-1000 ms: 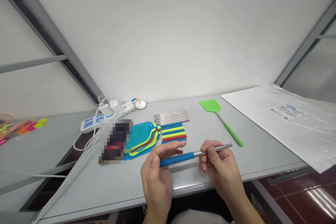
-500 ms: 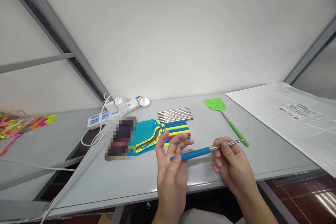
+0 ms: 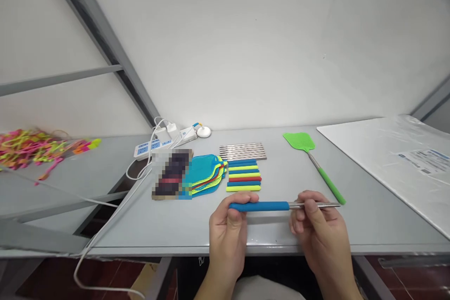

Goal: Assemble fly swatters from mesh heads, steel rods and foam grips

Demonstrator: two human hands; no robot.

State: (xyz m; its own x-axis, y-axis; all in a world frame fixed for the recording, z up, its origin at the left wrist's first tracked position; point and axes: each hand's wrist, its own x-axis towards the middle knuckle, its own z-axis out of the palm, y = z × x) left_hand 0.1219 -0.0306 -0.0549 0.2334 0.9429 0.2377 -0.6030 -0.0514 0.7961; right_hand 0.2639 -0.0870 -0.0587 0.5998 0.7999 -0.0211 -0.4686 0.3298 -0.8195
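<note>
A blue handle sleeve (image 3: 263, 206) with a silver metal rod (image 3: 329, 205) in its right end lies level between my hands, above the table's front part. My left hand (image 3: 228, 229) is closed on the sleeve's left end. The fingers of my right hand (image 3: 321, 225) pinch the rod just past the sleeve. Behind them is a row of blue, yellow and red handle sleeves (image 3: 244, 175). A stack of silver rods (image 3: 242, 151) lies farther back. Blue, yellow and red fly swatter heads (image 3: 203, 168) overlap to the left. A green fly swatter (image 3: 302, 141) lies at right.
A pixelated flat item (image 3: 172, 173) lies left of the swatter heads. Behind it are a power strip (image 3: 144, 148), cables and a round white device (image 3: 203, 131). A white wrapped panel (image 3: 383, 159) covers the table's right side. Colourful strands (image 3: 31, 154) are piled at far left.
My left fingers have closed round the blue sleeve's end, where they were spread before. Sleeve and rod have turned from tilted to level. The view has shifted left.
</note>
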